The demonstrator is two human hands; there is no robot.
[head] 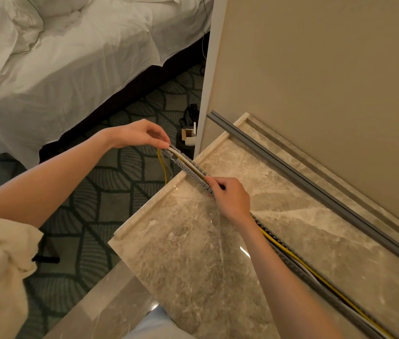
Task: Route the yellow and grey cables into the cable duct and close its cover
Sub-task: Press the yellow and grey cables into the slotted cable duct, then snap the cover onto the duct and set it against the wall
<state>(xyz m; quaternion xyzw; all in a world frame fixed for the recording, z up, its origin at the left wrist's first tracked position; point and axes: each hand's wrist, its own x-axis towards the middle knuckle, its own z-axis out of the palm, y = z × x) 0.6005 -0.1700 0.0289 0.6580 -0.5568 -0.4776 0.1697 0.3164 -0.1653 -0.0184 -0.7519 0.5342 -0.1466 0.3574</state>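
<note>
- The slotted grey cable duct (188, 167) runs diagonally across the marble tabletop (193, 253), its near end sticking out past the tabletop's edge over the carpeted floor (110, 192).
- The left hand (139, 134) is at that overhanging end; its fingers (161, 143) are pinched together right on the duct's tip, thumb and forefinger closed on it.
- The yellow cable (163, 167) drops out of the duct just below those fingers and hangs in a loop toward the floor; a thin grey cable (169, 167) hangs just beside it.
- The right hand (230, 199) sits further along the duct, on the tabletop side, curled down over it with the fingers closed around the duct; the fingertips themselves are hidden under the hand.
- Between the two hands the duct lies open, with a pale cable and the yellow one lying inside the channel.
- Beyond the right wrist the duct goes on to the lower right, the yellow cable showing inside it.
- The grey cover (315, 189) lies apart from both hands, along the foot of the wall (328, 81).
</note>
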